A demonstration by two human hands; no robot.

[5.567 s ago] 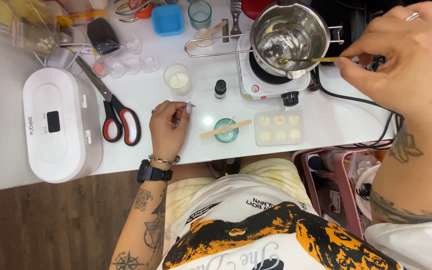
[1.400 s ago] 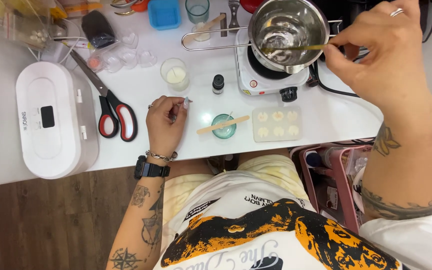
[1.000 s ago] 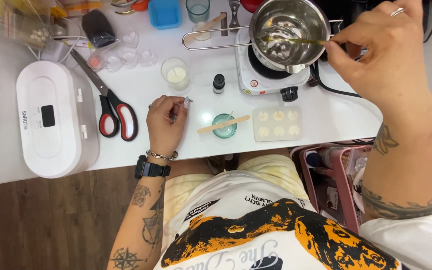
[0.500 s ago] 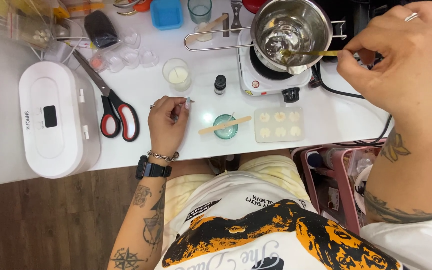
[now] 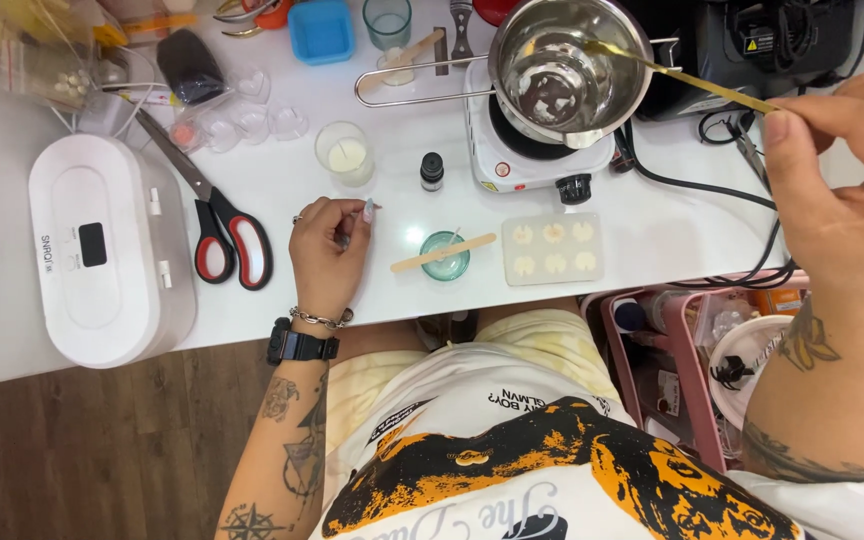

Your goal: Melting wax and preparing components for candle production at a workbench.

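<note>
Over the hotplate [image 5: 537, 160]: right hand [image 5: 852, 215], partly cropped, fingers pinching 1 gold stick [image 5: 687, 78] reaching into steel pot [image 5: 567, 60]; left hand [image 5: 327, 255] curled on table [image 5: 652, 235], contents indistinct

You see bright, even light with soft shadows. Glare flares on the white table [image 5: 282, 290] at frame centre. Your edges bend slightly.

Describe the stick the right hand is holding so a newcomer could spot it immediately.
Start at the steel pot on the small white hot plate at the table's far side. A thin yellow stick slants from the right hand into that pot. Unlike the pale wooden stick lying across the small teal cup, it is held aloft.
</note>
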